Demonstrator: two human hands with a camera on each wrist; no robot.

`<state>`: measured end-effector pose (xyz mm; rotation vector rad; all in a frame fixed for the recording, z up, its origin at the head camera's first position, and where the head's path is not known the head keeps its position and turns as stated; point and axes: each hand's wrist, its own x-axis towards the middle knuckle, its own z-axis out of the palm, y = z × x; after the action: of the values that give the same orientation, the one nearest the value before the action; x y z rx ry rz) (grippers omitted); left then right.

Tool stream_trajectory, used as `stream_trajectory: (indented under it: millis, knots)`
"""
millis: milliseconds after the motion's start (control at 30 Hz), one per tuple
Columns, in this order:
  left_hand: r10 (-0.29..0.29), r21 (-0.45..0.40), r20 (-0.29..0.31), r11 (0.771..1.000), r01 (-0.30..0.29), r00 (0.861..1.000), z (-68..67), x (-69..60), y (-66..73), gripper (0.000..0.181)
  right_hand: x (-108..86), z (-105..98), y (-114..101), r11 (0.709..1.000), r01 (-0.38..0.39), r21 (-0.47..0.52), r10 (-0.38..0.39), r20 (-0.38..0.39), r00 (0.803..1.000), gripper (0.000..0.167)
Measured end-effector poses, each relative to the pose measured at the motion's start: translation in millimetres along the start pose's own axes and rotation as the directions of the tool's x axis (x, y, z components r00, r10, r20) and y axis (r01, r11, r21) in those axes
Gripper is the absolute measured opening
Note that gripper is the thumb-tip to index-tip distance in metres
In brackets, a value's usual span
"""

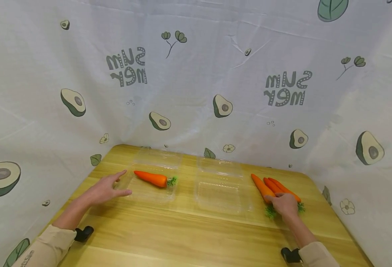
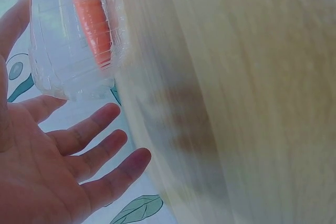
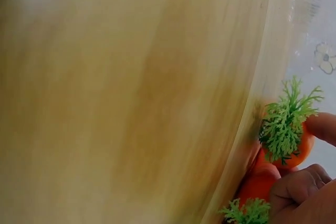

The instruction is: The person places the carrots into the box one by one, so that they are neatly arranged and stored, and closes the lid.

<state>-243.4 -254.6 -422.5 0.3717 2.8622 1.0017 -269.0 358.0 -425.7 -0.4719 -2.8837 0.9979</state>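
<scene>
An orange carrot [image 1: 150, 178] with a small green top lies in the left clear plastic box [image 1: 149, 195], whose lid is folded back. My left hand [image 1: 105, 189] is at that box's left side, fingers spread and holding nothing; the left wrist view shows the palm and the carrot [image 2: 90, 17] through the plastic. Several carrots lie at the right. My right hand [image 1: 285, 204] grips the leftmost of these carrots [image 1: 262, 185] near its leafy end. In the right wrist view, a finger and thumb flank the carrot behind its green leaves [image 3: 287, 124].
A second clear plastic box [image 1: 221, 198] with its lid [image 1: 219, 167] laid back stands mid-table, between the left box and the carrots [image 1: 284, 188] at the right. The wooden table [image 1: 169, 237] meets a patterned curtain [image 1: 189, 85] at its back and sides.
</scene>
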Motion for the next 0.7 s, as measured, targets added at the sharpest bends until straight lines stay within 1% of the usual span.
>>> stream_trajectory:
  millis: [167,267,433,633,700]
  knots:
    - [0.003,0.009,-0.008,1.000,-0.003,1.000,0.9,-0.1,-0.9,0.094,-2.2,-1.7,-2.9,0.999,0.010,0.032,-0.010,-0.002,1.000,0.072]
    - [-0.002,0.010,-0.010,1.000,0.002,1.000,1.0,-0.8,0.4,0.093,-2.7,-3.2,-5.8,0.999,0.020,0.029,-0.020,0.003,1.000,0.071]
    - [0.000,0.014,-0.007,1.000,0.000,1.000,1.0,-2.0,3.2,0.093,-2.9,-8.5,-12.5,0.999,0.036,0.019,-0.037,0.042,0.998,0.073]
    - [0.003,0.014,-0.009,1.000,-0.003,1.000,1.2,-2.1,4.2,0.093,-6.9,-14.7,-25.6,0.996,0.093,0.006,-0.094,0.049,0.994,0.071]
    - [0.001,0.011,-0.008,1.000,-0.001,1.000,1.5,-2.4,4.1,0.093,-8.4,-16.5,-29.7,0.995,0.097,0.018,-0.098,0.064,0.993,0.070]
